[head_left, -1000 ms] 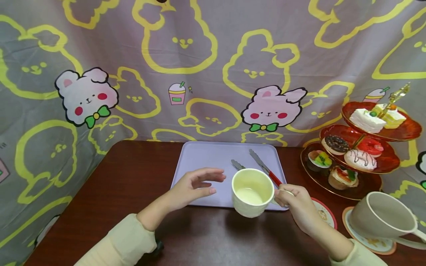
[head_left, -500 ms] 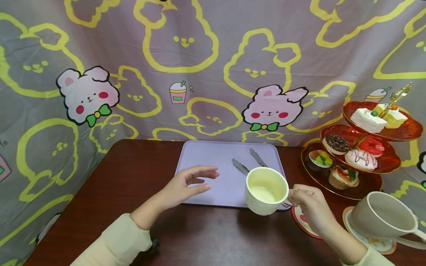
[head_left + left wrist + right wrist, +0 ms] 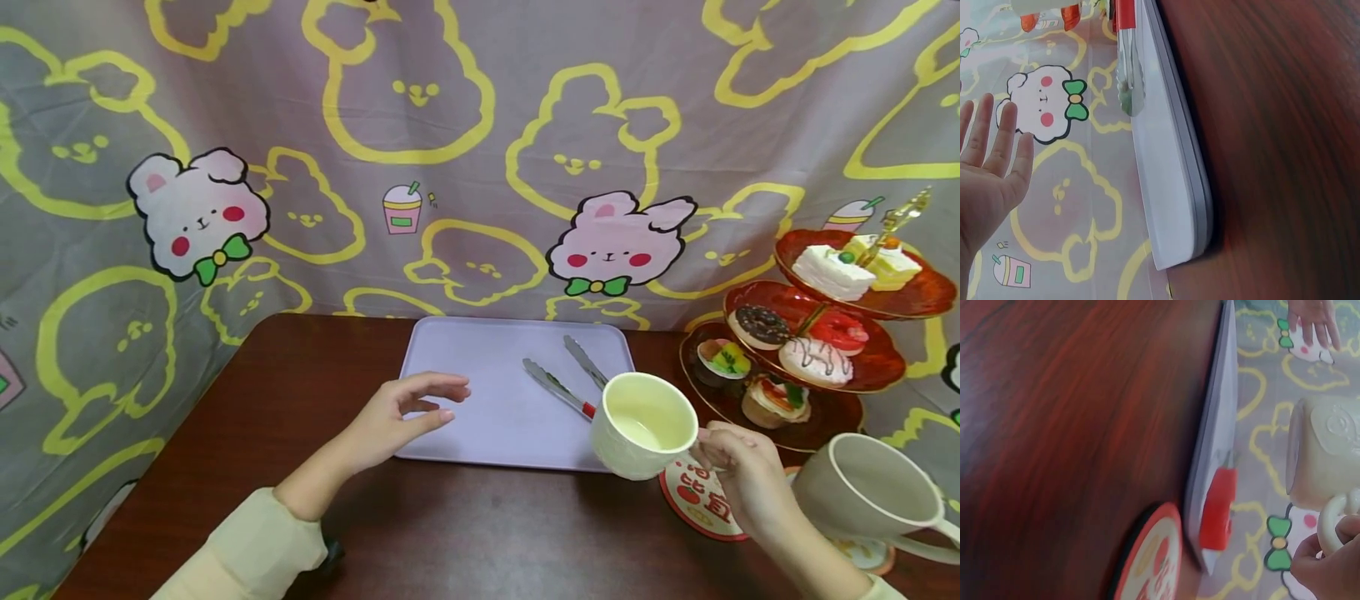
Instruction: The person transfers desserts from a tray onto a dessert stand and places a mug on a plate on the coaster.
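Note:
My right hand [image 3: 750,475] pinches the handle of a cream mug [image 3: 641,437], held above the table in front of the tray's right corner. The right wrist view shows the mug's embossed side [image 3: 1329,447] and my fingers [image 3: 1329,556] around its ring handle. A round red-rimmed coaster [image 3: 701,498] lies just below the mug, partly covered by it and my hand. My left hand [image 3: 393,417] hovers over the left front of the lilac tray [image 3: 480,417], fingers apart and holding nothing. Red-handled tongs [image 3: 558,387] lie on the tray, their handles partly behind the mug.
A larger grey-beige mug [image 3: 862,492] stands on another coaster [image 3: 873,554] at the right. Behind it rises a three-tier red stand [image 3: 892,362] with cakes, donuts and tarts. A patterned cloth [image 3: 465,108] hangs along the back of the dark wooden table [image 3: 480,533].
My right hand has carried the mug to the right, from in front of the tray toward the red-rimmed coaster. My left hand has drifted slightly left, still holding nothing.

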The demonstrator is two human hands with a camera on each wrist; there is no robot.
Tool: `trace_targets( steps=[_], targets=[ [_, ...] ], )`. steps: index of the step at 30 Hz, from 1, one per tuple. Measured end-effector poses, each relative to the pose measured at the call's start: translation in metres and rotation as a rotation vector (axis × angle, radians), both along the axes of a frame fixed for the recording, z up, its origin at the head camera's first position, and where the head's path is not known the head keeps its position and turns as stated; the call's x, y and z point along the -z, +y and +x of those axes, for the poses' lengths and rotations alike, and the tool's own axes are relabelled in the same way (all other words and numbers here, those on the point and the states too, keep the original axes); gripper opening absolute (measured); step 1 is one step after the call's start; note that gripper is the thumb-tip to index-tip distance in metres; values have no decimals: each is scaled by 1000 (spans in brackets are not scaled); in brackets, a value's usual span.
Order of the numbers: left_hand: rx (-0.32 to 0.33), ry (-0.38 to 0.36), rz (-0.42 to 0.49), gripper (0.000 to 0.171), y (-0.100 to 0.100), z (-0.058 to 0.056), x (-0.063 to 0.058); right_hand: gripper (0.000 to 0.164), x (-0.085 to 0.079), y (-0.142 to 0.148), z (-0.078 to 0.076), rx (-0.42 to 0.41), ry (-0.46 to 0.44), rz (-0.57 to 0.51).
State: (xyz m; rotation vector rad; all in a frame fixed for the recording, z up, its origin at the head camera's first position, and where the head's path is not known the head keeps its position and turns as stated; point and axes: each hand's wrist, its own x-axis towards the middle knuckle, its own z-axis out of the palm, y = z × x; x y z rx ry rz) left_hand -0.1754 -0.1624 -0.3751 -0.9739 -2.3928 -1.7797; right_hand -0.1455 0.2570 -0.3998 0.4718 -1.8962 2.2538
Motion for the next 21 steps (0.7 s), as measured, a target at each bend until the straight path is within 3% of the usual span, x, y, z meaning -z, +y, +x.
trace_targets(
  steps=[6, 13, 21],
  targets=[
    [-33, 10, -20, 36, -5, 0, -1, 39, 8, 18, -1, 29, 14, -70],
    [-104, 38, -66, 34, -13, 1, 2, 40, 10, 36, 0, 114, -54, -83],
    [-160, 79, -86, 31, -25, -2, 7, 40, 21, 51, 1, 117, -37, -157]
  ],
)
